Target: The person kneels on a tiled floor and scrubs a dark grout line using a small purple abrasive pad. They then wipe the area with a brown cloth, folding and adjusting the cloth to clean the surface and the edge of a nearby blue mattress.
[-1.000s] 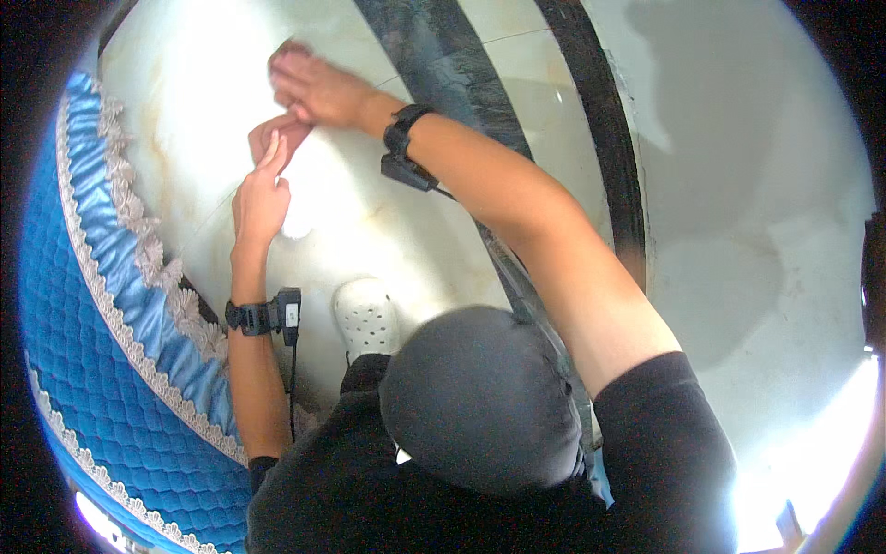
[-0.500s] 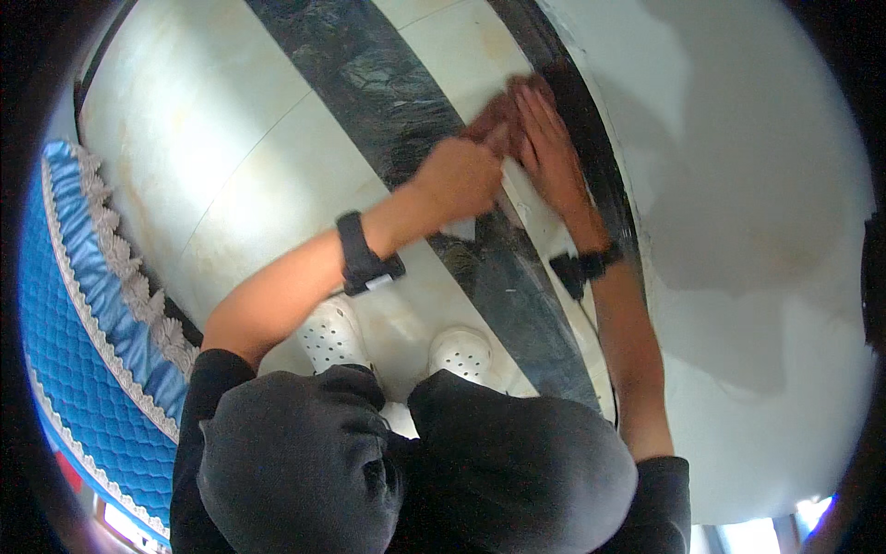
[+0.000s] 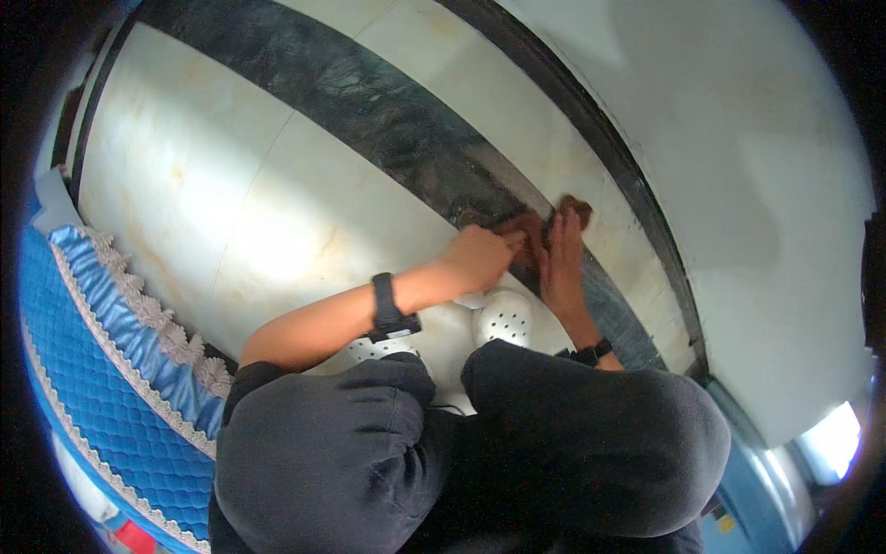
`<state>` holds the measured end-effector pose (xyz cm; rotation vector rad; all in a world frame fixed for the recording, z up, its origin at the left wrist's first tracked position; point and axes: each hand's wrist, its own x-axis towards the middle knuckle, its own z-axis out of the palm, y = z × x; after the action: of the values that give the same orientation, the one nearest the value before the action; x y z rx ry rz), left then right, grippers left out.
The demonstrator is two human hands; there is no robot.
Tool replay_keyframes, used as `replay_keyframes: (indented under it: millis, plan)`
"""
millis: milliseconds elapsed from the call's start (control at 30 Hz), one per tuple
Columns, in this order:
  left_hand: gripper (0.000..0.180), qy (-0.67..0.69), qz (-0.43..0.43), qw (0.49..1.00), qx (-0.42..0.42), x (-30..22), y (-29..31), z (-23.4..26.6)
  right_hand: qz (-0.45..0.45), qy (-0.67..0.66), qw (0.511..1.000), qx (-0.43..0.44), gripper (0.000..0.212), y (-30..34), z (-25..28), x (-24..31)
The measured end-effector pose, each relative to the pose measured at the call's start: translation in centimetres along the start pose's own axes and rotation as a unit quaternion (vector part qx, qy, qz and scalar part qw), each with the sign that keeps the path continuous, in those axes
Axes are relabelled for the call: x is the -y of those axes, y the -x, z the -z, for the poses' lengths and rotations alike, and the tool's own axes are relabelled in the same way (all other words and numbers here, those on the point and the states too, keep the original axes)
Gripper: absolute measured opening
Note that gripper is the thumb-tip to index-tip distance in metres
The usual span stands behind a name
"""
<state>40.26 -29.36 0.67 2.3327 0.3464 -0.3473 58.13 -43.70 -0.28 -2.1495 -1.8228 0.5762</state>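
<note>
A reddish-brown cloth (image 3: 528,236) lies bunched on the dark marble stripe of the floor, in front of my feet. My left hand (image 3: 478,258) is closed on its left side. My right hand (image 3: 561,268) lies over the right part, fingers stretched out and pressing down, and a bit of cloth pokes out past the fingertips. Just below my left hand shows a small white thing (image 3: 469,300), too hidden to name. Each wrist wears a black strap with a small box.
My white perforated clogs (image 3: 506,317) stand close behind the cloth. A bed with a blue quilted, lace-trimmed cover (image 3: 115,397) is at the left. A black skirting strip (image 3: 591,111) and a pale wall (image 3: 738,185) curve along the right. Bluish furniture (image 3: 752,462) shows at lower right.
Both hands and the cloth have come nearer to my feet, away from the skirting and onto the dark stripe. My view has turned, so the wall and bed have shifted.
</note>
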Motion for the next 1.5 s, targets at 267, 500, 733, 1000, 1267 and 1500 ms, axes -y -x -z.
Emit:
replay_keyframes:
  millis: [267,500,733,1000,1267,1500]
  plan:
    - [0.033,-0.020,0.193,0.981,0.001,4.5,10.5,8.0,0.200,-0.132,0.970,0.034,0.052,-8.4,-5.8,10.3]
    - [0.027,-0.103,0.379,0.918,-0.053,9.2,14.9,10.4,0.427,-0.040,0.899,-0.088,0.049,-22.8,-11.1,16.7]
    - [0.042,-0.163,0.228,0.918,-0.279,17.8,11.2,13.8,0.369,0.191,0.892,-0.176,0.043,-37.5,-8.8,18.5]
    - [0.062,-0.140,0.170,0.959,-0.177,12.4,0.7,12.1,0.235,0.194,0.944,-0.127,0.058,-28.3,-0.6,3.4]
    - [0.056,-0.063,-0.079,0.994,-0.031,-1.7,-6.9,3.8,-0.131,0.181,0.970,-0.096,0.062,-1.9,3.9,-7.1]
    - [0.051,-0.044,-0.101,0.994,-0.015,-2.6,-5.0,-0.1,-0.250,0.296,0.922,-0.013,0.057,4.4,1.2,-1.4]
